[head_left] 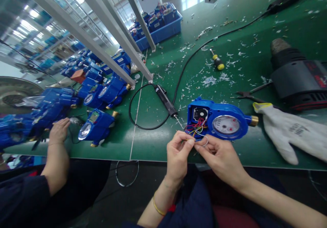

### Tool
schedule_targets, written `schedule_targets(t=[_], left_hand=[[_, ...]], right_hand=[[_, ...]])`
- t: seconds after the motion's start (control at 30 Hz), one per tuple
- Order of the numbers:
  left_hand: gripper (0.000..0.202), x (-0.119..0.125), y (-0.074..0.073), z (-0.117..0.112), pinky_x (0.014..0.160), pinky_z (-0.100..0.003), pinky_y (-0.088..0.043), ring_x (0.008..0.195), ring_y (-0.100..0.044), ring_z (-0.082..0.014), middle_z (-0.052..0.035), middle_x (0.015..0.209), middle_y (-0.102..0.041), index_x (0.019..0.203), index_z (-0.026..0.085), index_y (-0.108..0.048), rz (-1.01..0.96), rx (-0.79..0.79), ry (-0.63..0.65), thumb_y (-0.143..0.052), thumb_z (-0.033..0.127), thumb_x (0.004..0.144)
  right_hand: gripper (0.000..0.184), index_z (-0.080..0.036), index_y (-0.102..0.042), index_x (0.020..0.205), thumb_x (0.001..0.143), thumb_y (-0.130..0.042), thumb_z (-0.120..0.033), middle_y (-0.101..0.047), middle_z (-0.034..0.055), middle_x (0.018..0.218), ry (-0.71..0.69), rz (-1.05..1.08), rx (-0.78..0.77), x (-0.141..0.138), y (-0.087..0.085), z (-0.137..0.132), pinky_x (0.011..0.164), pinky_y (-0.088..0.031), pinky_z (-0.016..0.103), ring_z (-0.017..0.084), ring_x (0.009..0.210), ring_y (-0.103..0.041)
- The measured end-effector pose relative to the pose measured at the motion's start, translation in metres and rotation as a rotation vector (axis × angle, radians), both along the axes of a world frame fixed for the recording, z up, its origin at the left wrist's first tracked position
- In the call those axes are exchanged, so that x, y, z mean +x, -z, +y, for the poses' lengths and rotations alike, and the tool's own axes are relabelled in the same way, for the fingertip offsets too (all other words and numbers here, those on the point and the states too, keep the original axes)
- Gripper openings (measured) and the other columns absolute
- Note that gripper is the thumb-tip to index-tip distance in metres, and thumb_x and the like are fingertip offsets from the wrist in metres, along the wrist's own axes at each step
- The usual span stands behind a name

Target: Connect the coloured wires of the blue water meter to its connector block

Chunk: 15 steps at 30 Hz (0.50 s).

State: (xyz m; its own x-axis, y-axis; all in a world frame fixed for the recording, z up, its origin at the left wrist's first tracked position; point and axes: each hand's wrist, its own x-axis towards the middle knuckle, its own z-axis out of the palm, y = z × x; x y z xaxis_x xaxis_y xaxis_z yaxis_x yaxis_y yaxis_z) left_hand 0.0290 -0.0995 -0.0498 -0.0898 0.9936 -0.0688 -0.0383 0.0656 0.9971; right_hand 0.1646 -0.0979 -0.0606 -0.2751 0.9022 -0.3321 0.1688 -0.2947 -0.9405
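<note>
A blue water meter (pixel 227 121) lies on the green bench in front of me, its round dial facing up and a brass fitting pointing right. Its square compartment is uncovered, and thin coloured wires (pixel 200 123) spill out toward my fingers. My left hand (pixel 178 151) pinches wire ends at the meter's near edge. Close against it, my right hand (pixel 218 156) is closed on a pale wire (pixel 205 137) that loops up from the fingertips. The exact wire ends are hidden between the fingers. Just beyond lies a black electric screwdriver (pixel 165 100), its bit pointing at the compartment.
On the right are a heat gun (pixel 297 75), pliers (pixel 246 94) and a white glove (pixel 293 129). A small screwdriver (pixel 217 62) lies among scraps. Metal posts (pixel 139 63) rise near a blue bin (pixel 163 30). At left, a co-worker's hand (pixel 59 131) is beside several blue meters (pixel 98 124).
</note>
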Motion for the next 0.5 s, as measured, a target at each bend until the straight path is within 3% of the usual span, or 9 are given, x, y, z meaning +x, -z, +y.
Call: schedule_targets(t=[0.1, 0.27, 0.4, 0.5], left_hand=[[0.017, -0.010, -0.006, 0.004, 0.075, -0.022, -0.043, 0.076, -0.051, -0.0089, -0.0010, 0.079, -0.056, 0.081, 0.013, -0.063, -0.045, -0.049, -0.037, -0.065, 0.027, 0.088], [0.011, -0.027, -0.031, 0.007, 0.073, -0.021, -0.044, 0.079, -0.056, -0.0094, -0.0024, 0.082, -0.062, 0.083, 0.016, -0.071, 0.471, 0.159, 0.090, -0.064, 0.022, 0.089], [0.012, -0.025, -0.042, 0.005, 0.065, -0.018, -0.045, 0.076, -0.057, -0.0073, -0.0037, 0.097, -0.065, 0.097, 0.017, -0.071, 0.716, 0.270, 0.256, -0.065, 0.015, 0.086], [0.006, -0.022, -0.042, 0.003, 0.070, -0.019, -0.047, 0.081, -0.060, -0.0098, -0.0036, 0.088, -0.065, 0.088, 0.014, -0.070, 0.789, 0.247, 0.306, -0.065, 0.016, 0.087]], right_hand=[[0.061, -0.003, -0.054, 0.081, 0.080, -0.047, -0.064, -0.041, 0.0017, 0.056, -0.013, 0.003, -0.021, 0.001, 0.001, -0.001, 0.048, -0.020, 0.007, -0.004, 0.049, -0.029], [0.063, -0.003, -0.060, 0.087, 0.081, -0.047, -0.064, -0.045, 0.0030, 0.059, -0.023, -0.024, -0.010, 0.004, 0.002, -0.002, 0.049, -0.023, 0.007, -0.003, 0.051, -0.032], [0.055, -0.002, -0.062, 0.080, 0.085, -0.046, -0.055, -0.041, 0.0021, 0.054, -0.005, -0.061, 0.134, 0.004, -0.001, -0.002, 0.047, -0.021, 0.007, -0.004, 0.048, -0.030], [0.046, -0.004, -0.064, 0.075, 0.086, -0.047, -0.045, -0.040, 0.0009, 0.051, 0.057, -0.110, 0.284, 0.004, -0.002, -0.003, 0.047, -0.021, 0.005, -0.006, 0.045, -0.030]])
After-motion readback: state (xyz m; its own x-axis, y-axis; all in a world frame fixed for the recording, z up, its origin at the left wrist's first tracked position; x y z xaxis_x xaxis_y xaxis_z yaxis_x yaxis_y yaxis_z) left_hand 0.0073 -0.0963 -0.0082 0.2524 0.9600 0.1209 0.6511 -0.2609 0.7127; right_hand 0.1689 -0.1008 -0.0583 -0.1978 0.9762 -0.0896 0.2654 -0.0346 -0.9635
